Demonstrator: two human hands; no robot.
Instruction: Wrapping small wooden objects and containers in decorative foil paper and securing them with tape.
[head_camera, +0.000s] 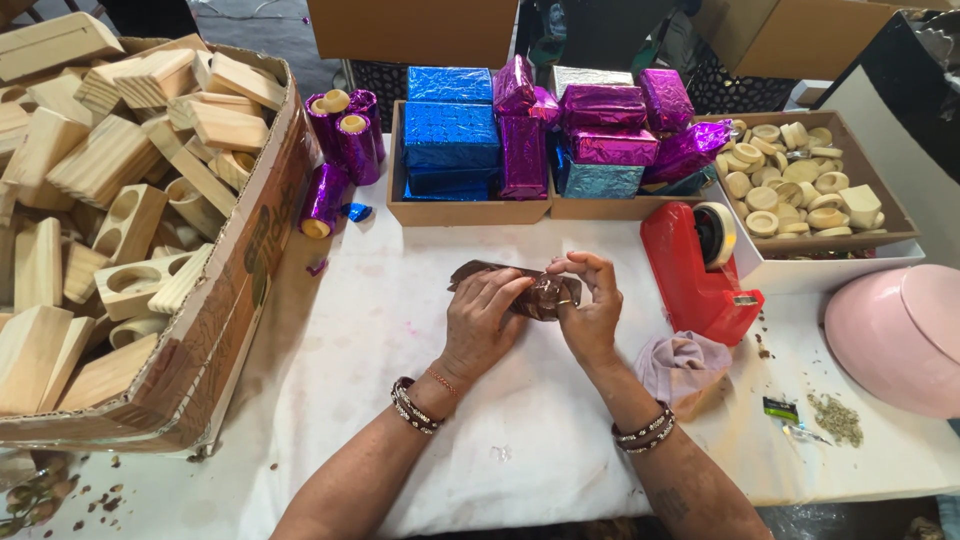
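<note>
A white cloth-covered table (400, 330) fills the view under even, soft light. Beyond the hands, at its far edge, a plain cardboard box (410, 28) and a second one (790, 35) stand against dark latticed crates (385, 78). Far to the left of the hands, a strip of grey floor (250, 30) shows. Near the lower left corner, brown scraps litter the tabletop (95, 505).

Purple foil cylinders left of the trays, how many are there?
3: two purple foil cylinders upright by the cardboard box, one lying below. Others may hide behind.
</note>
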